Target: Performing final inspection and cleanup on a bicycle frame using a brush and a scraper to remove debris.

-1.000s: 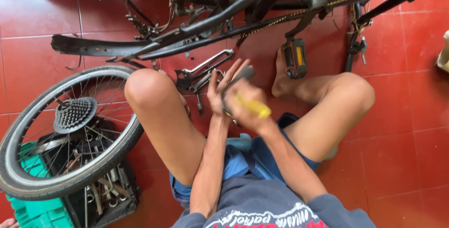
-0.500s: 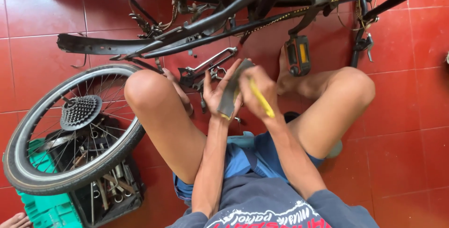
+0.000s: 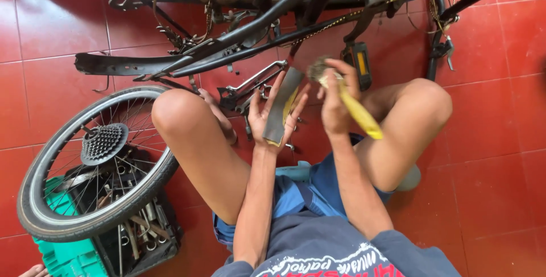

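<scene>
On a red tile floor, beside an upturned bicycle frame:

Bicycle frame (image 3: 267, 18): black, lying across the top of the scene with chain and pedal showing; every place below is told from it.

Wheel (image 3: 94, 163): loose, below and left of the frame, its sprocket cluster facing up, resting partly over a green-and-black tool crate (image 3: 85, 248) of wrenches.

Person: seated below the frame, knees raised to either side, both forearms reaching up toward it.

Rubber strip (image 3: 281, 106): a dark flat piece just under the frame's middle, stood upright on the palm. Half a second ago it sat lower and closer to the brush; now it is raised and turned flat-face to the right hand, so the working face looks, by my reading, newly presented for brushing.

Left hand (image 3: 273, 119): fingers spread wide, palm open, cradling the strip rather than clamping it.

Right hand (image 3: 335, 103): curled closed around the yellow-handled brush (image 3: 355, 112), which has swung up since the earlier views, bristles now near the pedal, clear of the strip.
</scene>
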